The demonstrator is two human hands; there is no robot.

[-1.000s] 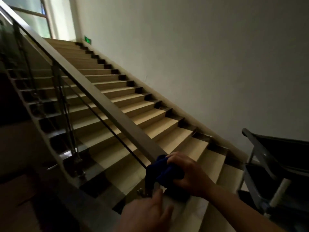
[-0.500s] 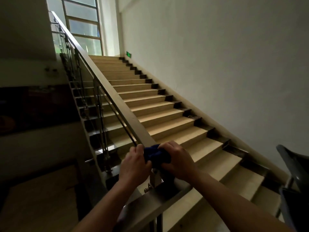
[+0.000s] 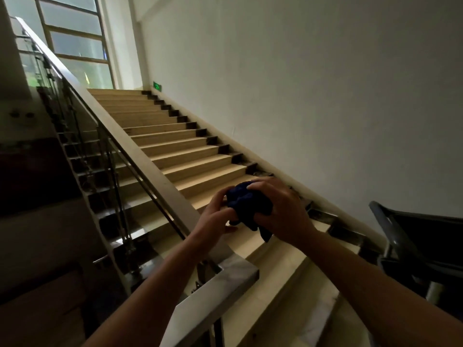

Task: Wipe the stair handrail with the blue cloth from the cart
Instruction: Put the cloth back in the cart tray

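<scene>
A bunched dark blue cloth [image 3: 246, 205] is held between both hands, just right of the handrail and above the lower steps. My right hand [image 3: 280, 211] grips it from above and the right, fingers curled over the top. My left hand [image 3: 215, 216] holds its left side with curled fingers. The flat metal handrail [image 3: 140, 156] slopes from the upper left down to a bend near my left forearm, then runs level to its end [image 3: 225, 289]. The cloth hangs off the rail, not touching it.
Tan stairs [image 3: 190, 151] climb toward a landing window [image 3: 72, 38]. Glass panels and metal posts [image 3: 115, 186] stand under the rail. A white wall runs along the right. A dark cart [image 3: 421, 244] stands at the lower right. A green exit sign [image 3: 157, 85] glows near the top.
The cloth and both hands have lifted off the rail's bend and shifted to the right of it. The view has moved closer and tilted up the stairs.
</scene>
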